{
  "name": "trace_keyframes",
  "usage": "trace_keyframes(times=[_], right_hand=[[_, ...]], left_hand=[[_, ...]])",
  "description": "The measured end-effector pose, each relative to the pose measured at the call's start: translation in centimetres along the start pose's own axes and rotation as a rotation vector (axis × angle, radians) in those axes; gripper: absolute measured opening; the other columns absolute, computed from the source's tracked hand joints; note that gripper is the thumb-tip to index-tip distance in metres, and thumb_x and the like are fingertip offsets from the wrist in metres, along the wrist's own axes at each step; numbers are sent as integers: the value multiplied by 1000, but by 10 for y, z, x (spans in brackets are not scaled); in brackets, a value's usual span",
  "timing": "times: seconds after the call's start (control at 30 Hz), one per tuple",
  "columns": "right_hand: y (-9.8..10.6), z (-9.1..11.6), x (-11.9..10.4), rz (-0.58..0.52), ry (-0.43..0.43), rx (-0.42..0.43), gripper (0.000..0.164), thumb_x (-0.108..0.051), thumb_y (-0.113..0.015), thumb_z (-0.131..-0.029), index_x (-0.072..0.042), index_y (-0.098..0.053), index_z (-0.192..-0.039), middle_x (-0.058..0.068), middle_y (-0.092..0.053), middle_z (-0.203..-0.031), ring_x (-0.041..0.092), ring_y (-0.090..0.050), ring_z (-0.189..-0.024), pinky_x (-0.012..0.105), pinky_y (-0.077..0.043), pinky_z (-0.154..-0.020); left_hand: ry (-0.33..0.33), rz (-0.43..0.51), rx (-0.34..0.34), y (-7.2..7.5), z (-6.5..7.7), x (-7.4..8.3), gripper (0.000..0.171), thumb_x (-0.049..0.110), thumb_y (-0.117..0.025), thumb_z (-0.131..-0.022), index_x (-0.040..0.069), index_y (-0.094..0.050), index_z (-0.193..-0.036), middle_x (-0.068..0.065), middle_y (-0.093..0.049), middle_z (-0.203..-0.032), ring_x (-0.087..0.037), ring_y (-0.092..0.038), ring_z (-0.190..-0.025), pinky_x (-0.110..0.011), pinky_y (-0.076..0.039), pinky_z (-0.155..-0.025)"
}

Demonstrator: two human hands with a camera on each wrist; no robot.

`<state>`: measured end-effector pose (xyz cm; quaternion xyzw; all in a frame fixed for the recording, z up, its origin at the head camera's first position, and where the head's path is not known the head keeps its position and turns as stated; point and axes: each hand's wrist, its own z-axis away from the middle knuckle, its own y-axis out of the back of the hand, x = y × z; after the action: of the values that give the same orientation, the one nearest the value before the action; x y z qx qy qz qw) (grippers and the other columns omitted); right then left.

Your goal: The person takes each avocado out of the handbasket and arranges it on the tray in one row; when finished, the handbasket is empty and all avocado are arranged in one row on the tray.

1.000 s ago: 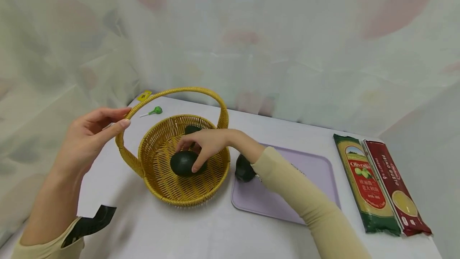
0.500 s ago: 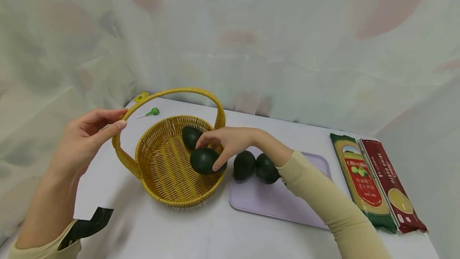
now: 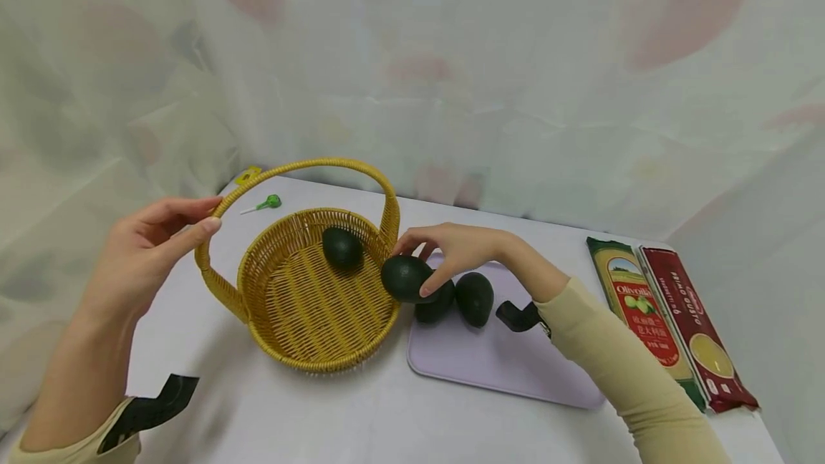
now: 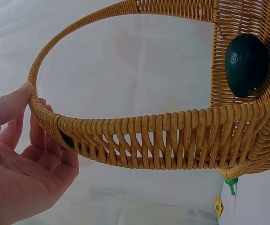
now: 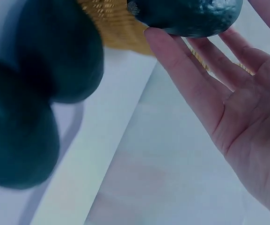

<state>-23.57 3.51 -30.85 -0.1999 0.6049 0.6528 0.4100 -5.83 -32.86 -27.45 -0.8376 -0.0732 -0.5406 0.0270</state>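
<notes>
My left hand (image 3: 155, 242) pinches the arched handle (image 4: 120, 133) of a yellow wicker basket (image 3: 322, 328) between thumb and fingers. Inside the basket, against its back right wall, lies one dark green avocado (image 3: 342, 248). My right hand (image 3: 457, 253) grips a second avocado (image 3: 406, 278) by its sides, thumb in front, just past the basket's right rim. Under and beside it, two more avocados (image 3: 475, 299) lie on a lilac tray (image 3: 503, 371), one partly hidden by the held one. The right wrist view shows that pair large at the left.
Two pasta packets, one green and red (image 3: 644, 306) and one dark red (image 3: 699, 328), lie right of the tray. A green lollipop (image 3: 269, 202) and a small yellow item (image 3: 248, 175) are behind the basket at left. A curtain hangs along the table's back edge.
My right hand has carried its avocado rightward, from inside the basket to over the tray's left end. The left hand keeps its pinch on the handle.
</notes>
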Motion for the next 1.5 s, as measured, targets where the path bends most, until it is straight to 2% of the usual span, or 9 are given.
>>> trace_keyframes(times=[0.1, 0.33, 0.57, 0.87, 1.0, 1.17, 1.37, 1.5], right_hand=[[1, 13, 7, -26, -30, 27, 64, -26, -83, -79, -19, -50, -133, -5, -54, -129, 14, -56, -115, 33, -40, -104], [2, 43, 24, -95, -94, 91, 64, -24, -84, -79, -18, -51, -133, -4, -52, -132, 15, -56, -116, 38, -37, -106], [-1, 69, 41, -112, -147, 152, 62, -25, -84, -78, -22, -52, -132, -7, -53, -131, 15, -54, -117, 47, -38, -105], [-5, 101, 59, -150, -160, 227, 60, -23, -83, -80, -21, -53, -131, -4, -53, -131, 24, -55, -118, 56, -38, -103], [-8, 116, 67, -160, -169, 253, 59, -23, -81, -81, -20, -52, -132, -1, -54, -131, 26, -53, -119, 53, -38, -104], [-15, 131, 74, -191, -205, 296, 60, -23, -80, -82, -19, -51, -134, 3, -53, -134, 31, -52, -120, 57, -38, -101], [-25, 144, 85, -293, -270, 312, 69, -20, -77, -85, -18, -42, -144, 12, -46, -139, 34, -50, -121, 48, -55, -83], [-34, 151, 93, -323, -279, 334, 64, -19, -75, -87, -19, -44, -143, 13, -47, -137, 35, -51, -120, 42, -57, -79]], left_hand=[[-3, 8, 1, 0, 0, 0, 28, -17, -60, -87, -2, -70, -109, -6, -71, -109, -12, -63, -90, -14, -50, -77], [-27, 52, -20, 0, -1, -1, 26, -20, -57, -86, -10, -66, -108, -5, -71, -109, -13, -65, -89, -14, -51, -78], [-5, 32, -4, 2, -1, -1, 31, -19, -58, -87, -3, -70, -110, -6, -70, -110, -11, -65, -89, -13, -50, -78], [5, 58, -8, 3, -1, -3, 32, -21, -57, -86, -4, -69, -111, -6, -70, -110, -11, -65, -90, -13, -51, -79], [18, 43, -2, 3, -2, -3, 32, -20, -58, -86, -2, -70, -110, -5, -70, -110, -11, -65, -89, -13, -50, -78], [24, 43, 0, 3, -2, -3, 31, -19, -58, -86, -2, -70, -109, -5, -71, -110, -11, -65, -89, -13, -50, -79], [33, 39, 9, 3, -2, -3, 31, -19, -59, -87, -1, -71, -109, -4, -71, -110, -11, -65, -90, -12, -50, -79], [34, 31, 9, 3, -2, -3, 31, -19, -59, -87, -1, -71, -109, -4, -70, -111, -11, -65, -90, -12, -50, -79]])
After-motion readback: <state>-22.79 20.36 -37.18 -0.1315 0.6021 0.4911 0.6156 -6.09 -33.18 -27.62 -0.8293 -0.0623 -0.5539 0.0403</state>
